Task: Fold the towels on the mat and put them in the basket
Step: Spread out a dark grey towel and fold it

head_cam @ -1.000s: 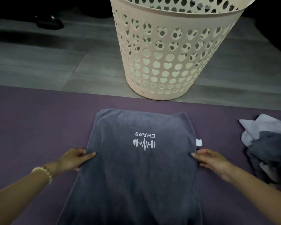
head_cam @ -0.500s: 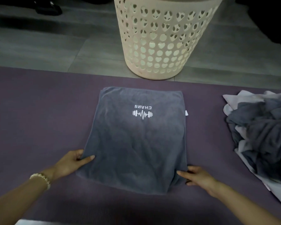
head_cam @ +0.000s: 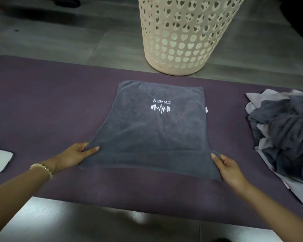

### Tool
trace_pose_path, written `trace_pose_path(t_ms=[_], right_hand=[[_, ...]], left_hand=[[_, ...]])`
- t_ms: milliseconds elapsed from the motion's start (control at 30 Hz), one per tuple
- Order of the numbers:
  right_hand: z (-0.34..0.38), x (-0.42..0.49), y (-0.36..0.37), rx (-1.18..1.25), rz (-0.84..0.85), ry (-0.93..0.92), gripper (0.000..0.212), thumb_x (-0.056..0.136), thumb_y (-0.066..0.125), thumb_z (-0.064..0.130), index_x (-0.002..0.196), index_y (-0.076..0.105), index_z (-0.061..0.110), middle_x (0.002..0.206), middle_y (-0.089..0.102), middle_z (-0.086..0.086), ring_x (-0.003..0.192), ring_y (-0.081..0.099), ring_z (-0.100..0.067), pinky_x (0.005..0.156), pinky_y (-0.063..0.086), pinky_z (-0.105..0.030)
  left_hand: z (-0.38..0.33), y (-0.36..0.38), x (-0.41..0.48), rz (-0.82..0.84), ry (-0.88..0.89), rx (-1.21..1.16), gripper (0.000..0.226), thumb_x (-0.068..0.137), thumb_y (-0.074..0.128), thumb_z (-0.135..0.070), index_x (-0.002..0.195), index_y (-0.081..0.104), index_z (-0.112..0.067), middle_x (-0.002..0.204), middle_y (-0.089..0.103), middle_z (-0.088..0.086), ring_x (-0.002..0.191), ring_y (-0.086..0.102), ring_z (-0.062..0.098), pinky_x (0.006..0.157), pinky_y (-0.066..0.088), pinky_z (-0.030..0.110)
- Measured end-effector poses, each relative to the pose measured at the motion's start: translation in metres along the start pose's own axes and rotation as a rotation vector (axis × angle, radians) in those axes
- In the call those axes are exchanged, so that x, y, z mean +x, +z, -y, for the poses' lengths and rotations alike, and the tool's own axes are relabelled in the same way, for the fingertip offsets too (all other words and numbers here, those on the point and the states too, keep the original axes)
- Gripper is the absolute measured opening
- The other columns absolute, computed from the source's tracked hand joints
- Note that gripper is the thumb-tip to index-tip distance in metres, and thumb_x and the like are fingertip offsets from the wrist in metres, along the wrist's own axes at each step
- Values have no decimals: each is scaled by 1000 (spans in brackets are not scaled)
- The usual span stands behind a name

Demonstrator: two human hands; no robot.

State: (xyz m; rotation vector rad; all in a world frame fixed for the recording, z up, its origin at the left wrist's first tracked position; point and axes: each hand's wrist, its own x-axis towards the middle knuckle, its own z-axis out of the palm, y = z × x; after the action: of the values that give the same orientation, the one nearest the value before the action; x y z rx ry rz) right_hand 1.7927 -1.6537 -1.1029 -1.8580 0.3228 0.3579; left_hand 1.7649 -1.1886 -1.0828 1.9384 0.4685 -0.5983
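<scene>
- A grey, wood-look floor (head_cam: 59,37) of large planks, with thin seams between them, covers the far side of the room and the near strip.
- The light is dim; a soft white glare (head_cam: 140,217) lies on the glossy near floor.
- Dark, indistinct shapes (head_cam: 66,0) sit at the far left edge.
- A black mass (head_cam: 299,16) fills the far right corner.
- A small dark speck (head_cam: 16,30) marks the floor at far left.

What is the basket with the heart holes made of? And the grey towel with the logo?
The cream round basket looks like moulded plastic: smooth, slightly shiny, with neat heart holes. The dark grey towel seems soft, matt terry or microfibre cloth: fuzzy, and drooping where held.
</scene>
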Motion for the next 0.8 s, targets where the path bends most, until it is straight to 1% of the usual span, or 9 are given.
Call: trace_pose_path(t_ms=[100,200,267,367,500,567,667,733,800], right_hand=[[-16,-8,-2,-81,79,171,23,91,60,27,90,72,7,82,73,1,66,66,1,57,48,-8],[-29,-22,-3,-132,179,278,18,87,66,30,88,73,13,79,74,8,70,69,-1,56,48,-8],[-34,-26,-7,-164,181,284,16,85,68,29,83,73,14,75,74,9,68,69,-2,55,47,-8],[-44,-26,-16,-295,142,235,32,85,69,28,64,63,5,62,65,2,58,60,-10,56,42,-15],[-52,-26,-16,-436,86,175,39,86,68,26,55,54,6,50,54,2,46,47,-2,50,36,-11],[-52,-29,-11,-475,23,133,33,87,68,25,61,58,7,54,60,4,56,58,-8,53,39,-11],[-46,-33,5,-581,-221,-49,21,87,66,28,90,57,9,82,62,-6,80,61,-28,71,48,-33],[-40,-32,27,-697,-289,-302,28,90,62,24,111,58,5,105,60,-12,97,58,-32,87,49,-41],[-33,-29,57,-810,-175,-522,41,94,52,30,128,54,7,129,56,-12,119,51,-28,104,38,-40]], left_hand=[[9,4,-4,39,-113,60,29,91,56,-38,97,72,-15,81,74,0,73,68,14,67,53,25],[18,12,-5,83,-170,134,27,91,58,-37,96,71,-14,82,70,-2,73,62,9,63,50,19],[24,13,-4,65,-185,159,23,90,61,-32,97,71,-12,88,70,1,74,59,10,61,47,16],[35,13,1,22,-202,126,20,89,63,-27,90,70,-8,72,65,-2,64,54,8,56,44,16],[47,19,4,0,-211,142,20,89,63,-23,78,63,-7,66,59,-1,63,53,9,54,46,15],[49,20,6,-47,-199,166,22,90,63,-22,74,59,-6,71,57,7,63,53,13,55,49,18],[43,28,4,-242,-106,436,24,91,59,-29,81,57,-8,80,60,11,76,61,28,70,48,34],[34,46,2,-495,118,581,28,92,56,-33,101,54,-6,99,58,15,92,58,35,79,47,42],[26,75,3,-511,466,773,47,93,44,-41,122,53,-5,118,56,17,107,53,35,94,41,44]])
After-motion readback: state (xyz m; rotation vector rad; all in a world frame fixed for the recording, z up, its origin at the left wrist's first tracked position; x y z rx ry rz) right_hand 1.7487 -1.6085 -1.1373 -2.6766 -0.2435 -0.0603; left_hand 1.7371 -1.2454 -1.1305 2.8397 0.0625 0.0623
